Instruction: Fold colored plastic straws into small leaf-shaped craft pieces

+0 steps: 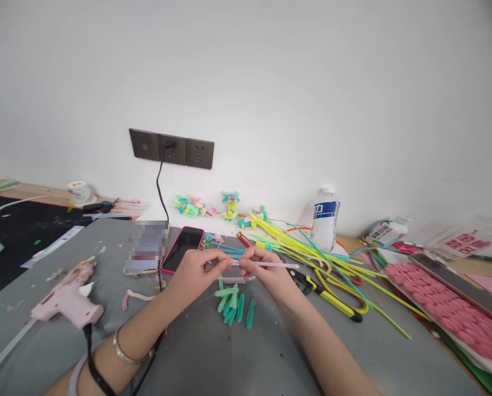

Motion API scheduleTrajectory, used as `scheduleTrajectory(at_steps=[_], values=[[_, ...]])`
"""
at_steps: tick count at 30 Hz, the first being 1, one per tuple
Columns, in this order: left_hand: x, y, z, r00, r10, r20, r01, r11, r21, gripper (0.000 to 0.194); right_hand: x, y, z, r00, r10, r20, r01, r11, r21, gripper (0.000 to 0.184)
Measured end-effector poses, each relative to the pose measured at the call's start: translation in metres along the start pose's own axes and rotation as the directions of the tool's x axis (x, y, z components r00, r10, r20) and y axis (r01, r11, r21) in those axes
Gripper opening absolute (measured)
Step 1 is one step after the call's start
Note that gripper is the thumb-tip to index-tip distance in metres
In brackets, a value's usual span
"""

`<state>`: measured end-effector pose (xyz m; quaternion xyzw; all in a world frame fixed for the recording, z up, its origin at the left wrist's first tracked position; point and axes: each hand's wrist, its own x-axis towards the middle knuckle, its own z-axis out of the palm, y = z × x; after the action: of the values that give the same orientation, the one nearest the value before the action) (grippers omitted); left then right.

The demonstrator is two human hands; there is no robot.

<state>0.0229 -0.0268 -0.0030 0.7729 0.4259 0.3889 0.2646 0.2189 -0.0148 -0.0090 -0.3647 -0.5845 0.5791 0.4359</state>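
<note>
Between both hands runs a thin pale pink pipe cleaner (279, 265). My left hand (200, 269) pinches its left end, and my right hand (268, 272) grips it close by, with the rest sticking out to the right. The fingertips of the two hands almost meet. Under them on the grey mat lies another pale pink piece (238, 280). Just in front sits a small pile of green and teal bent pipe-cleaner pieces (231, 308). Behind the hands, blue pipe cleaners (229, 250) are partly covered by the fingers.
A pink hot glue gun (68, 300) lies at left, its cord passing my left forearm. Two phones, one pink-edged (184, 247), lie behind. Yellow-handled pliers (332, 300), long yellow-green pipe cleaners (295, 242) and a bottle (325, 220) are at right. Small fuzzy figures (231, 204) stand by the wall.
</note>
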Motion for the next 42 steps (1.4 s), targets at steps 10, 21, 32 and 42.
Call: scheduleTrajectory(at_steps=[10, 21, 32, 42], values=[[-0.004, -0.007, 0.005, 0.936, -0.080, 0.342, 0.008, 0.978, 0.207, 0.008, 0.005, 0.005, -0.009, 0.978, -0.055, -0.201, 0.064, 0.997, 0.034, 0.025], [0.004, -0.010, 0.004, 0.992, -0.030, 0.121, 0.020, 0.996, 0.081, 0.017, 0.003, 0.001, -0.004, 0.983, -0.025, -0.181, 0.041, 0.996, 0.082, 0.029], [0.001, -0.006, 0.005, 1.000, 0.013, -0.013, -0.013, 1.000, -0.009, 0.011, -0.002, -0.004, 0.007, 0.992, -0.095, -0.086, 0.082, 0.985, -0.150, 0.026], [0.000, -0.003, 0.007, 0.996, -0.054, -0.070, 0.040, 0.981, -0.191, 0.014, -0.002, -0.006, 0.008, 0.990, -0.102, -0.101, 0.085, 0.983, -0.163, 0.024]])
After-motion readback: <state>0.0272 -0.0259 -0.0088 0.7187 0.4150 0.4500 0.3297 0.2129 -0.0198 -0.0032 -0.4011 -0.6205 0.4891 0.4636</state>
